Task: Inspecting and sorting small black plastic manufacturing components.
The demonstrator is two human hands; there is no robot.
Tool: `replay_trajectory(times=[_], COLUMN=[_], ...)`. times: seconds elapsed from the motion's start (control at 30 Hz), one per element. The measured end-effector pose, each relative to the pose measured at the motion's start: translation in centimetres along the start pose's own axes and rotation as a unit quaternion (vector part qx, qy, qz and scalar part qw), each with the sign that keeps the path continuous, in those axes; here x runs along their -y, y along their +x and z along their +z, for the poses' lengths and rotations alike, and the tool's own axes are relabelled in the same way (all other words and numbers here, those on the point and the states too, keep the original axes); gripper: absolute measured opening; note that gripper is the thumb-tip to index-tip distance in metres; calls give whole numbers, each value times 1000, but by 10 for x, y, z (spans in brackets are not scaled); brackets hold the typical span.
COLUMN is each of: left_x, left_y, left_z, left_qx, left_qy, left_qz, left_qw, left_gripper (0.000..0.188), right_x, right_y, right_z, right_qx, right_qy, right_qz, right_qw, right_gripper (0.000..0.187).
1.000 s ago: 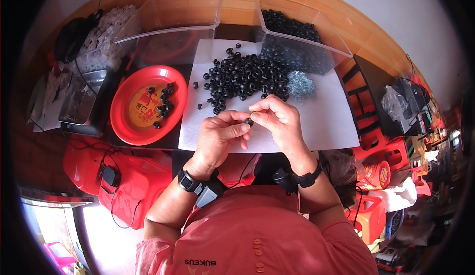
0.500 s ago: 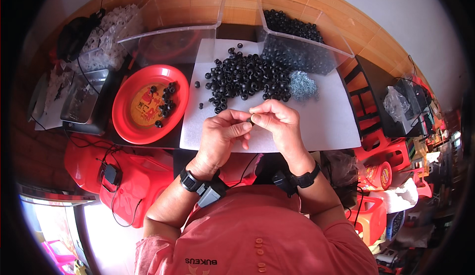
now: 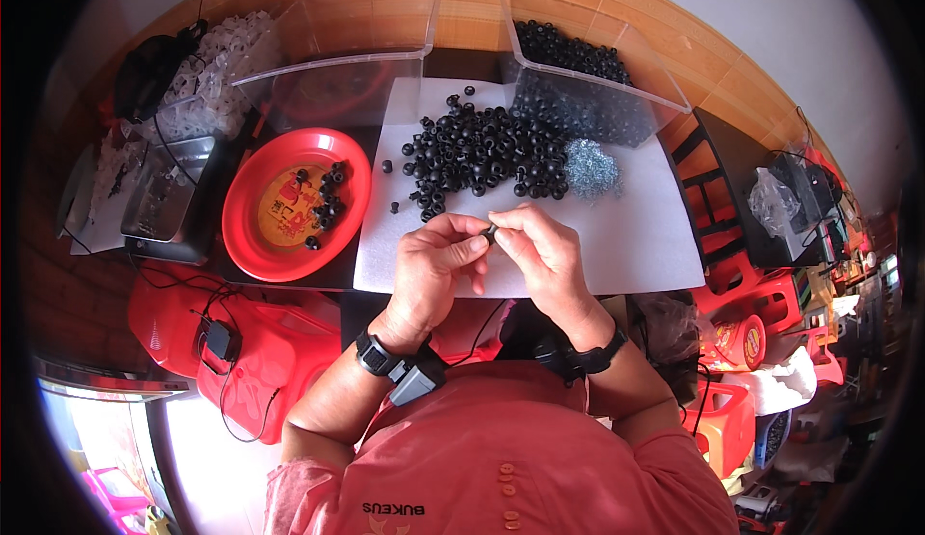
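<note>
Above the near part of a white sheet (image 3: 626, 256), my two hands meet with their fingertips together. My left hand (image 3: 434, 260) pinches a small black plastic part (image 3: 489, 234) between thumb and index finger. On the same part, from the other side, close the thumb and index finger of my right hand (image 3: 547, 251). Fingers cover most of it. Just beyond my hands lies a heap of round black plastic parts (image 3: 482, 150). Touching the heap's right side is a small pile of shiny silvery metal pieces (image 3: 591, 169), too small to name.
Left of the sheet stands a red round tray (image 3: 241, 236) with several black parts in it. Behind are a clear bin (image 3: 424, 52) and another clear bin (image 3: 665, 102) full of black parts. A metal pan (image 3: 145, 217) and translucent plastic pieces (image 3: 217, 73) sit far left.
My right fingertips have shifted slightly on the small black part, and more of it shows between them. My left hand keeps its pinch.
</note>
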State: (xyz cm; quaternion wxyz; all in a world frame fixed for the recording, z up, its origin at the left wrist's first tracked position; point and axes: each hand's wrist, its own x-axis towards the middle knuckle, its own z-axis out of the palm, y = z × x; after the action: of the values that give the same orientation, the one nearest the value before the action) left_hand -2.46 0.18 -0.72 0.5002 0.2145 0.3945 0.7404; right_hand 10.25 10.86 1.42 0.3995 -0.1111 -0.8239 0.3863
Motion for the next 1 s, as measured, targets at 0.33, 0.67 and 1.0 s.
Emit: replay_trajectory(times=[0.33,0.67,1.0], left_x=[4,1,3], left_y=[0,-2,-1], left_z=[0,0,-2], left_qx=[3,-1,17], left_qy=[1,9,-4], left_qz=[20,3,6], left_qw=[1000,1000,1000], left_gripper=[15,15,14], right_x=[2,-7,-20], right_y=[6,-4,1], right_z=[2,2,-5], right_qx=[-8,9,46], right_qy=[-145,111,135], right_qz=[-121,100,69], right_qw=[982,989,987], right_gripper=[12,7,6])
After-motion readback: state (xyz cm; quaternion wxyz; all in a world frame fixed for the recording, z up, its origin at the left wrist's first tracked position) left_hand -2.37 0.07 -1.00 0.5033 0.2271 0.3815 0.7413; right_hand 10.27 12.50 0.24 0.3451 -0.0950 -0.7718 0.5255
